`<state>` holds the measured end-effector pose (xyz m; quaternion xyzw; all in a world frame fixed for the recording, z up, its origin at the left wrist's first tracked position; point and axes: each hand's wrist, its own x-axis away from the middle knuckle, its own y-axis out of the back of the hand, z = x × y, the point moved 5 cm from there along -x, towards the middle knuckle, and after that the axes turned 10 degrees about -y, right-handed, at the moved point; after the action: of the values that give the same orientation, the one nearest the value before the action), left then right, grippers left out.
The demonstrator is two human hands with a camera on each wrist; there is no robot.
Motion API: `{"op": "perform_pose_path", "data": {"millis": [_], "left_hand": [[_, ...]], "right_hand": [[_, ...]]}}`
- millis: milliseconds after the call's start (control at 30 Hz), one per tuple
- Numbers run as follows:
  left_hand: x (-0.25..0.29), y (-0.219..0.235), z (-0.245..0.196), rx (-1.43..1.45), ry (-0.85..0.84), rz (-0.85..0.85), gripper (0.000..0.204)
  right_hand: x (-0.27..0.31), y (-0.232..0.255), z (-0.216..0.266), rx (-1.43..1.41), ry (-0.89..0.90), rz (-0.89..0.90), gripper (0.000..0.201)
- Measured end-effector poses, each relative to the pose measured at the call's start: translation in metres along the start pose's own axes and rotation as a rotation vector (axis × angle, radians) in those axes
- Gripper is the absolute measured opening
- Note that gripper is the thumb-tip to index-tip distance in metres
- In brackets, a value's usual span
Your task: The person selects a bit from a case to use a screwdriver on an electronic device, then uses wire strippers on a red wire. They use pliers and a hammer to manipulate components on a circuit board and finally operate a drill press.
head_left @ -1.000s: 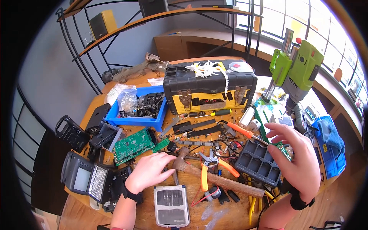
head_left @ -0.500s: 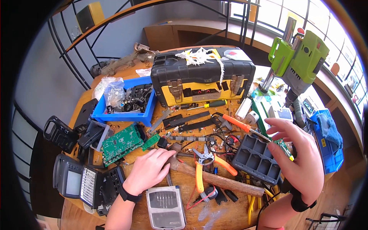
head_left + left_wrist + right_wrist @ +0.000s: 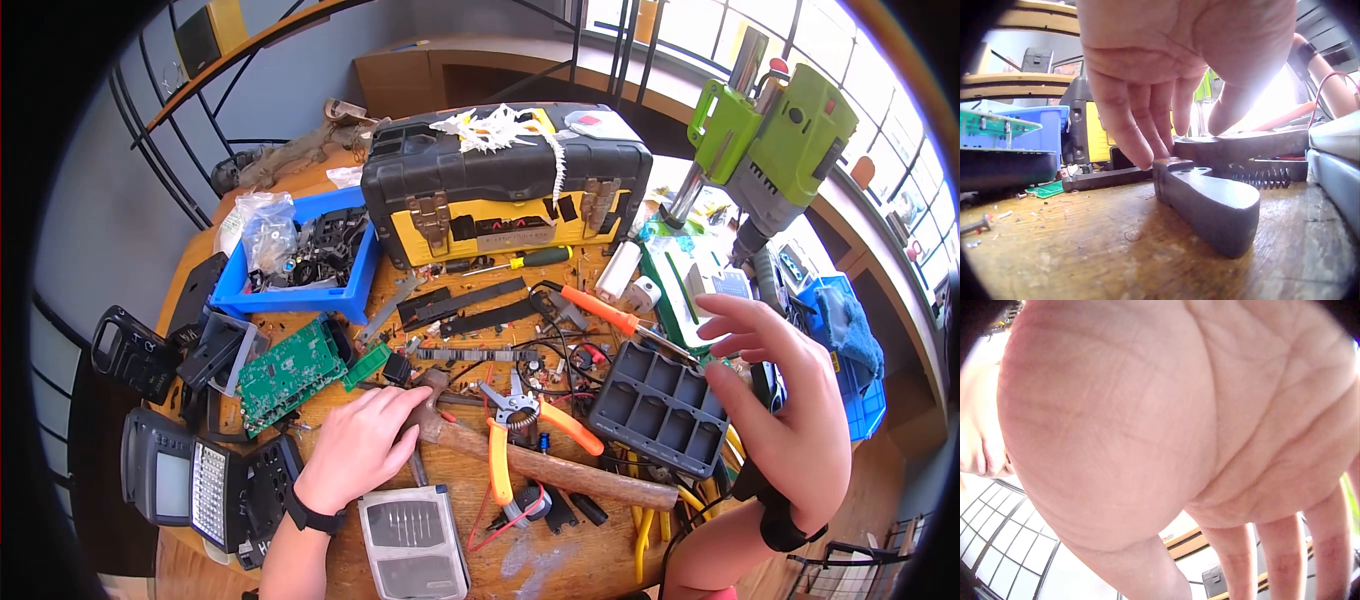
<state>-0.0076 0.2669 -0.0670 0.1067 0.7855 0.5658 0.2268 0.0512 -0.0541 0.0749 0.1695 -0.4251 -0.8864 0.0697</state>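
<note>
My left hand (image 3: 365,440) reaches down over a wooden-handled hammer (image 3: 545,465) lying on the workbench. Its fingers extend to the metal hammer head (image 3: 1207,203), fingertips right behind it in the left wrist view, with the thumb over the part of the hammer behind. Raised at the right is my right hand (image 3: 785,395), fingers spread and palm bare in the right wrist view. It is nearest a black compartment tray (image 3: 665,455) and an orange-handled soldering iron (image 3: 600,308). Orange-handled wire strippers (image 3: 515,410) lie against the hammer handle.
A bit case (image 3: 412,540) sits below the left hand. Green circuit boards (image 3: 295,375) and a blue parts bin (image 3: 290,300) are at the left. The toolbox (image 3: 505,175) stands behind, a green drill press (image 3: 770,150) at the back right. Yellow-handled tools and cables lie near the right forearm.
The left hand has come down from above the bench to the hammer head. The right hand stays raised with its fingers apart. The head view has shifted, sliding the bench leftward and up.
</note>
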Motion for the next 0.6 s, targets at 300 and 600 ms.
{"op": "perform_pose_path", "data": {"millis": [300,600], "left_hand": [[-0.0003,0.0017,0.0009,-0.002,0.022,-0.016,0.041],[-0.0032,0.0019,0.0001,0.028,0.04,0.036,0.049]], "right_hand": [[-0.001,-0.0004,0.0025,-0.012,-0.085,0.015,0.045],[-0.0016,-0.0016,0.0,-0.034,-0.041,0.0,0.045]]}}
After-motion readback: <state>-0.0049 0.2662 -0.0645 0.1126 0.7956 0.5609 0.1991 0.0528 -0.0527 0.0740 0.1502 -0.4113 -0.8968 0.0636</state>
